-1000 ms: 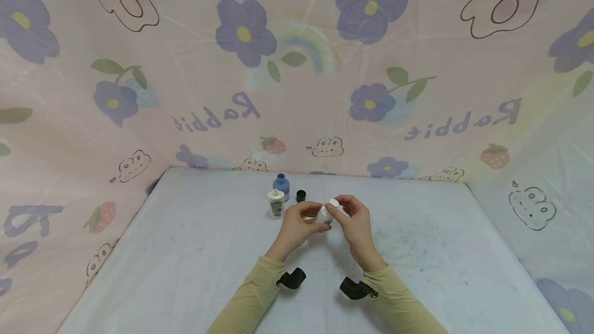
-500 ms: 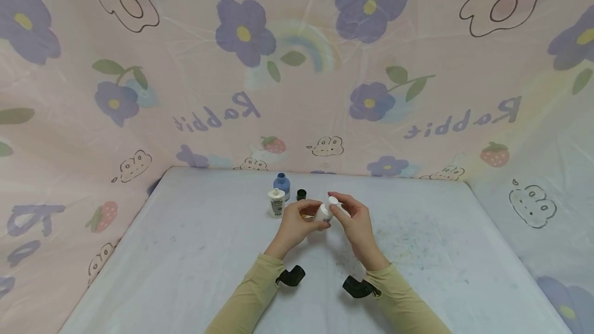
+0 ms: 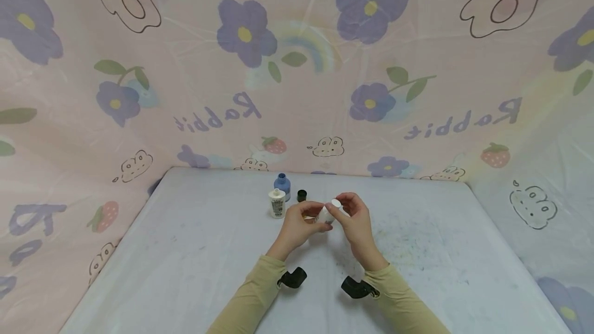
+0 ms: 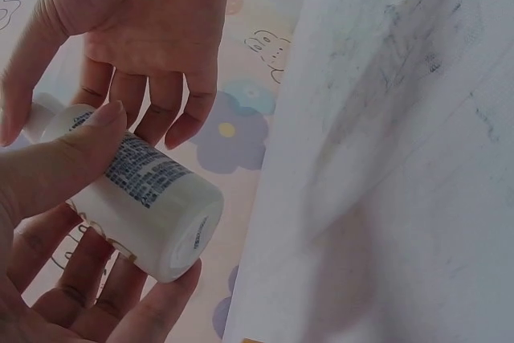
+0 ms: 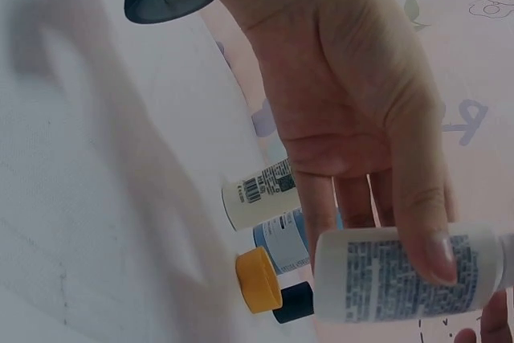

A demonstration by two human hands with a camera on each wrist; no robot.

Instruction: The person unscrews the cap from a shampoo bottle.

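Note:
My left hand (image 3: 297,226) holds a small white bottle (image 4: 152,198) tilted above the table, thumb lying across its printed label and fingers underneath. The bottle's base faces right in the left wrist view. My right hand (image 3: 355,223) pinches the white cap (image 3: 336,203) at the bottle's neck between thumb and fingers. Behind the hands stand a cream bottle (image 3: 277,204) with a dark printed label and a blue bottle (image 3: 281,184), both uncapped. A black cap (image 3: 301,195) sits beside them. In the right wrist view a yellow cap (image 5: 259,280) lies next to the black one.
A white cloth covers the table (image 3: 195,272), with faint smudges on its right part. A pink printed curtain (image 3: 297,92) encloses the back and sides. Black wrist cameras stick out inward from both sleeves.
The right fingers shift slightly around the white cap, dipping left and then back right. The left hand stays nearly still with the white bottle; the standing bottles have not moved.

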